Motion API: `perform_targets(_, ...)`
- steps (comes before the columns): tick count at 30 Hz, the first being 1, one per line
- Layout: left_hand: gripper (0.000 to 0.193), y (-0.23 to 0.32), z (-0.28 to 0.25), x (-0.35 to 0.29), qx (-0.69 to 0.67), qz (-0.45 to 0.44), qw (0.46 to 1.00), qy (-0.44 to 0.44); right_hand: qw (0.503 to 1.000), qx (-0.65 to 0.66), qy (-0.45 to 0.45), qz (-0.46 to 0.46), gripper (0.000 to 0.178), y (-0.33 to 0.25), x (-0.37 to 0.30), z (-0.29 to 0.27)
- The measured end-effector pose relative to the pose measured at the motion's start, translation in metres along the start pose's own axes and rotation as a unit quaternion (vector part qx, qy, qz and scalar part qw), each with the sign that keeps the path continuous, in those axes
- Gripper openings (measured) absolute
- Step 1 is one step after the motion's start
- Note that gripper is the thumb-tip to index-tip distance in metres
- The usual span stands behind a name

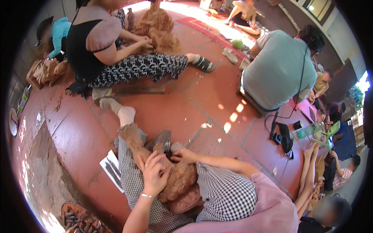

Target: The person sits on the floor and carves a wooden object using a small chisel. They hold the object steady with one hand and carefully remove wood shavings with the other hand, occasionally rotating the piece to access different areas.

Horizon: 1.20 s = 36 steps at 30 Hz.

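Observation:
A carved reddish-brown wooden piece (182,179), rounded and lumpy, lies between my knees. A narrower brown limb-like part (133,140) reaches away from it toward my bare foot. My left hand (154,173), with a ring and a bracelet, is at the carving's left side, its fingers bent and spread apart. At the far end of the carving, my right hand (184,155) is closed, fingers curled at a dark spot; what they hold is too small to make out. Just beyond stands a dark grey block-like piece (163,139).
White paper with dark slim tools (112,167) lies left of my leg. A round basket of carving tools (79,220) is at lower left, by a brown slab (48,163). Ahead, a person handles a large carving (157,31); another sits at right near a cable and black bag (286,138).

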<state>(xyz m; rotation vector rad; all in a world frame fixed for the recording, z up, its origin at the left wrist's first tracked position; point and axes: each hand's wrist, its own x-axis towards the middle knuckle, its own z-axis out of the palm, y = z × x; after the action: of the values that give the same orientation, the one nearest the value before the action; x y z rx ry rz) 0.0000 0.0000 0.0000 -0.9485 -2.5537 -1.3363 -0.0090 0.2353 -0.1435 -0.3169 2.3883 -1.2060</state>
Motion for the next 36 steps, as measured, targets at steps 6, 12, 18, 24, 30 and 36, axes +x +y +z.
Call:
perform_targets(6, 0.023, -0.018, -0.038, 0.001, -0.017, 0.073, 0.993, -0.095, 1.000, 0.014, 0.016, -0.013, 0.029, -0.008, -0.001, 0.010)
perform_targets(12, 0.024, -0.021, -0.028, 0.019, -0.034, 0.121, 0.981, -0.146, 0.996, 0.004, 0.067, -0.051, 0.030, -0.006, -0.006, 0.001)
perform_targets(18, 0.023, -0.023, -0.041, 0.010, -0.025, 0.107, 0.983, -0.147, 0.998, 0.044, 0.049, -0.024, 0.027, -0.010, -0.003, 0.007)
perform_targets(24, 0.026, -0.015, -0.028, 0.010, -0.038, 0.092, 0.987, -0.127, 0.999, -0.007, 0.053, 0.007, 0.023, -0.008, -0.008, -0.001)
perform_targets(30, 0.028, -0.003, -0.034, 0.018, -0.012, 0.075, 0.988, -0.137, 0.997, 0.044, 0.064, -0.026, 0.023, -0.017, -0.007, -0.003)
perform_targets(36, 0.026, 0.004, -0.033, 0.005, -0.017, 0.011, 0.994, -0.104, 0.997, 0.019, 0.076, -0.029, 0.022, -0.020, -0.012, -0.007)
